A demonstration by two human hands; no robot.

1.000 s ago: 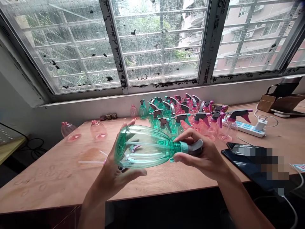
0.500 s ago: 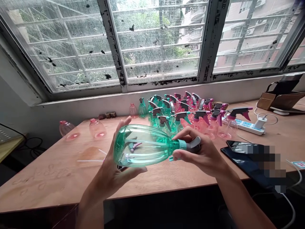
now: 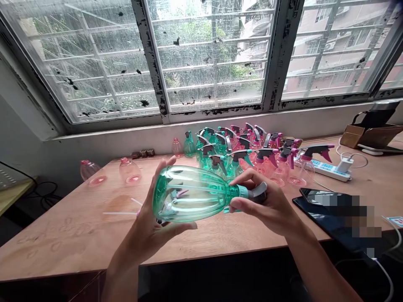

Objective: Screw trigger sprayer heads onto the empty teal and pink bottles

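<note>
The spray bottle (image 3: 193, 193) is translucent green, with a paler teal collar (image 3: 243, 191). Two capless bottles (image 3: 129, 170) are pale pink. The counter (image 3: 69, 247) is pinkish-tan with wood grain; the power strip (image 3: 327, 169), white with blue panels; the window frame (image 3: 273, 75), grey blotched with black.

Since a second ago, the green spray bottle (image 3: 193, 201) and left hand (image 3: 147, 222) have shifted very slightly rightward.

The translucent green trigger-spray bottle (image 3: 192, 193), fluted and teal-collared, was held nearly horizontal toward six o'clock from the view's centre, base facing nine o'clock, grey-levered sprayer head (image 3: 258, 193) facing three.
</note>
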